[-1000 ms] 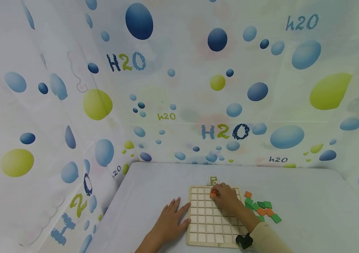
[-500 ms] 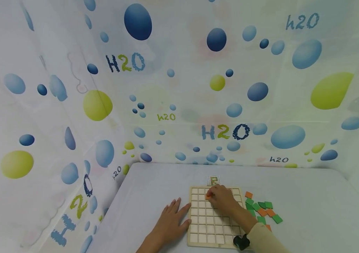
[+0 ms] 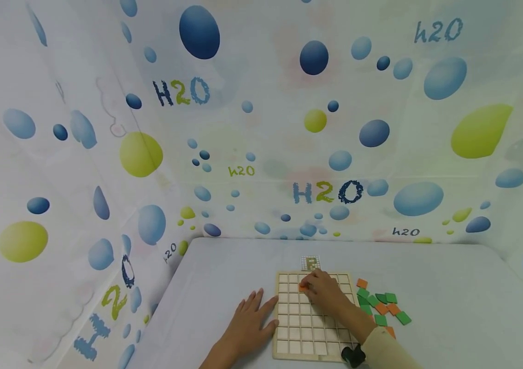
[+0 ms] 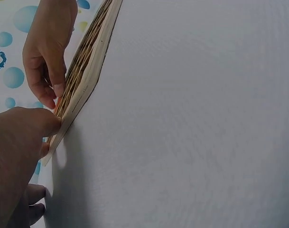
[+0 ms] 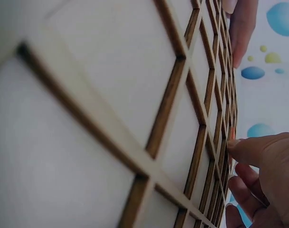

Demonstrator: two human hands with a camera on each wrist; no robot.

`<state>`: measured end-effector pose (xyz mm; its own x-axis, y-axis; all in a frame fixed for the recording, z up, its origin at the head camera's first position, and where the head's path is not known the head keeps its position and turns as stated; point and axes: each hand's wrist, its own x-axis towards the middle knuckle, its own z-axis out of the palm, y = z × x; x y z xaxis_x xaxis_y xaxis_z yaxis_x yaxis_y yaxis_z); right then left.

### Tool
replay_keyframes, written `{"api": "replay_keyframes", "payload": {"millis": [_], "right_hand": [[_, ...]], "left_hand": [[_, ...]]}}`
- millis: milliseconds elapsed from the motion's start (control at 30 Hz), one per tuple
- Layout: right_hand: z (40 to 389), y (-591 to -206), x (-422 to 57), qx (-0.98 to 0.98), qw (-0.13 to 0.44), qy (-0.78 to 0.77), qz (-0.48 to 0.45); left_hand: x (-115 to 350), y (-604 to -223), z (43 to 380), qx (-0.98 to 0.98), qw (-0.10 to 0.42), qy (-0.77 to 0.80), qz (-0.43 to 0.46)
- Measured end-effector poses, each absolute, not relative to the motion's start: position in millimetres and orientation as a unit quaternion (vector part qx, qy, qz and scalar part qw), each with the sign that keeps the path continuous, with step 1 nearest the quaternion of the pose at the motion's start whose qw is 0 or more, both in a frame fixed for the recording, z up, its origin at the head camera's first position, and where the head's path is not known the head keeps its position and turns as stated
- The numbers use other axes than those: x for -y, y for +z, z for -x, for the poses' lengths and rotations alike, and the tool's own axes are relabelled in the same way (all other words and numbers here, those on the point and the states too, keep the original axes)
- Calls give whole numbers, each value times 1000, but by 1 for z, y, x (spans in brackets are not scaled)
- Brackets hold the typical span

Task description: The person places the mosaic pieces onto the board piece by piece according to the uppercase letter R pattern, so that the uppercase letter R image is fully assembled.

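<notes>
At the near right corner of the wooden grid board, a small black object showed beside the cuff of a cream sleeve. Along the board's left side lay the left hand, fingers straight and spread, index fingertip and thumb touching the wooden edge. Farther up, the right hand bent over the board — thumb and fingertips pinching an orange square tile at the third column from the left, near the far rim; whether it sat flat in a cell could not be told. Right of the board, green tiles and orange tiles lay loose on the white tabletop. Just past the far rim was a small pattern card — and behind it all, a white curtain with blue and lime bubbles
</notes>
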<state>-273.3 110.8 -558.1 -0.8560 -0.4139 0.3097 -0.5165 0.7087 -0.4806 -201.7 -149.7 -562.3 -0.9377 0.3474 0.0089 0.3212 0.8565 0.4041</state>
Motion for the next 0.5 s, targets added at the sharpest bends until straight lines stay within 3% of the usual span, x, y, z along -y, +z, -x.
{"api": "replay_keyframes", "payload": {"millis": [200,500], "right_hand": [[265,-550,-131,896,107,329,-279],[263,-538,-207,919,1,368,-139]], "left_hand": [[148,-564,202,-961,31,208,-178],[147,-566,202,-962,36,204,-178]]}}
